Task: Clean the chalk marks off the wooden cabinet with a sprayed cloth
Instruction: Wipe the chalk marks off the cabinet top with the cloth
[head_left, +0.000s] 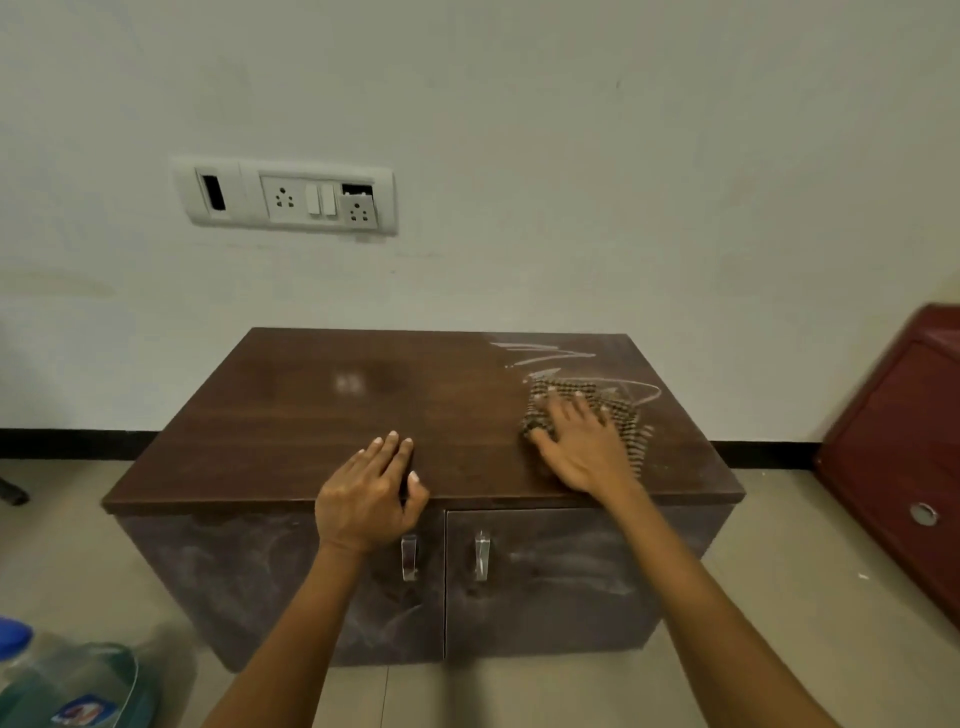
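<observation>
A low dark wooden cabinet (291, 415) stands against the wall, with two doors and metal handles in front. White chalk marks (550, 358) scrawl across the back right of its top. A brown checked cloth (587, 395) lies over part of the marks. My right hand (576, 447) presses flat on the cloth with fingers spread; it looks blurred. My left hand (369, 493) rests flat on the cabinet top at its front edge, fingers straight. Faint chalky smears show on the door fronts (561, 566).
A spray bottle with blue liquid (67, 680) lies at the bottom left on the floor. A dark red piece of furniture (898, 447) leans at the right. A socket panel (291, 197) sits on the wall above the cabinet.
</observation>
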